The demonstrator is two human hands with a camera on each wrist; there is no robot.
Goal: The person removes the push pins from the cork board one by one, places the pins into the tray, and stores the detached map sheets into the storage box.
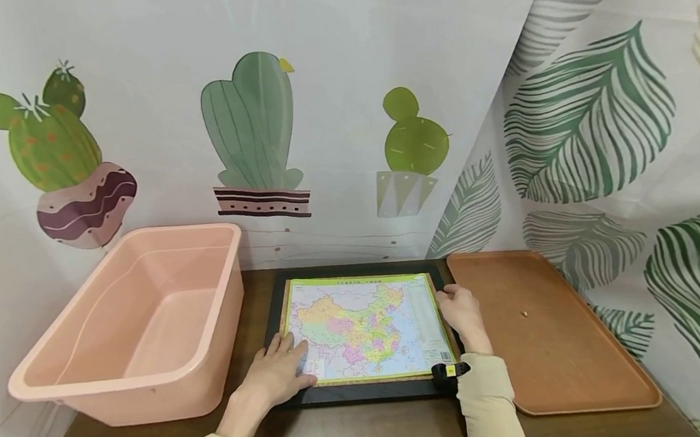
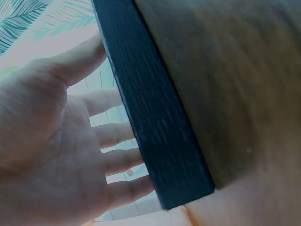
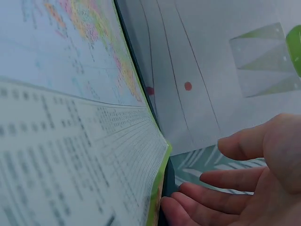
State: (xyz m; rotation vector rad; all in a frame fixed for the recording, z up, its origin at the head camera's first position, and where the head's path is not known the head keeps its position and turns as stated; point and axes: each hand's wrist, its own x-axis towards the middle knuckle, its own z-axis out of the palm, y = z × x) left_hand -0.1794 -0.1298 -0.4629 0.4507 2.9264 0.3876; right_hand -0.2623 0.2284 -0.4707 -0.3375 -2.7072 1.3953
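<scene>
Left hand [image 1: 278, 374] open, fingers spread, at lower-left corner of black-framed map [image 1: 359, 334]. Map flat on bench [image 1: 342, 435], long axis left-right, title edge pointing away from person. Right hand [image 1: 461, 311] loosely open, fingertips at right edge.

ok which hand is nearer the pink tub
The left hand, at the lower-left corner of the map, is nearer the pink tub; the right hand is at the map's right edge, beside the brown tray.
</scene>
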